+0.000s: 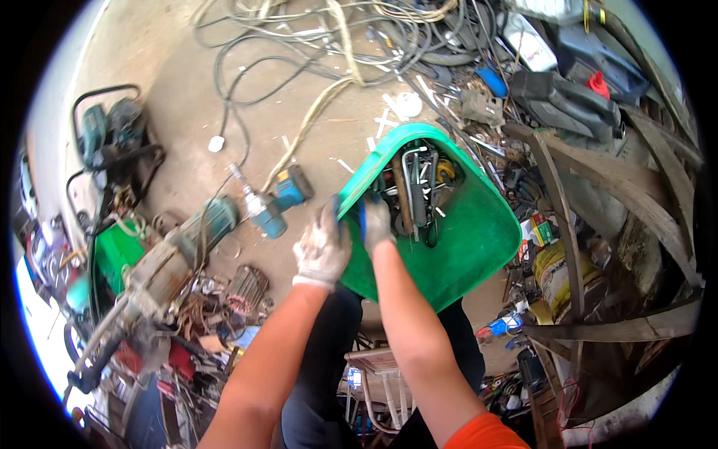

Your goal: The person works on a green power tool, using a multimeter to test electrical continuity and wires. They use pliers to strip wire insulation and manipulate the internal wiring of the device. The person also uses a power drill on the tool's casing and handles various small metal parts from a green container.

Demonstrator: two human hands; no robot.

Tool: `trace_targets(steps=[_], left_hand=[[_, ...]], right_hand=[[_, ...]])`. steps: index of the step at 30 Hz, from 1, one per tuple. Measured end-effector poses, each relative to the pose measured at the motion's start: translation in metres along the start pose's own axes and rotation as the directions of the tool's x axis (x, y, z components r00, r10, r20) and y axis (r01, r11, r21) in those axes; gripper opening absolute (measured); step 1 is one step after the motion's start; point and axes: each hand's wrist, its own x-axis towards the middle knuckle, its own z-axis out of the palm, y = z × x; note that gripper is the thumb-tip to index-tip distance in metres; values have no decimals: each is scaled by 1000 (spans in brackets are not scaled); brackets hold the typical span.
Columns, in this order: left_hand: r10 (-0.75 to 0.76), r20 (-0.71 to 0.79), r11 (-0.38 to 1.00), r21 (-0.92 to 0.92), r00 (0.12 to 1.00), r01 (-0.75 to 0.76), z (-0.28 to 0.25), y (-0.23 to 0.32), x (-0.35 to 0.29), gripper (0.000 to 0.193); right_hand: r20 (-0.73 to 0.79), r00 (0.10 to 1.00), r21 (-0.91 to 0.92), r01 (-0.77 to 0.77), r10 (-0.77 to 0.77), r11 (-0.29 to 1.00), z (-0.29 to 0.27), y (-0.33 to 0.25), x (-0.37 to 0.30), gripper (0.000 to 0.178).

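A green plastic bin (467, 251) is tilted in front of my knees, its mouth facing me. Hand tools (419, 179), among them an L-shaped wrench and a brown-handled tool, lie heaped at its far end. In a white, blue-palmed work glove, my left hand (324, 248) grips the bin's left rim from outside. My right hand (376, 221), gloved the same way, reaches inside along the left wall, beside the tools. Its fingertips are in shadow, so I cannot make out whether they hold anything.
Left of the bin lies a teal cordless impact wrench (265, 213). A large power tool (176, 254) and assorted scrap fill the left side. Tangled cables (321, 45) cross the floor ahead. Curved wooden pieces (557, 217) and a black jug (565, 101) stand on the right.
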Motion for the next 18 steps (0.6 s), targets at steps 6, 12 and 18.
trace_targets(steps=[6, 12, 18], left_hand=[[-101, 183, 949, -278, 978, 150, -54, 41, -31, 58], [-63, 307, -116, -947, 950, 298, -141, 135, -201, 38], [-14, 243, -640, -748, 970, 178, -247, 193, -283, 28]], right_hand=[[169, 982, -238, 119, -80, 964, -65, -41, -208, 24], [516, 855, -536, 274, 52, 799, -94, -101, -404, 17], [522, 850, -343, 283, -68, 896, -47, -156, -549, 20]])
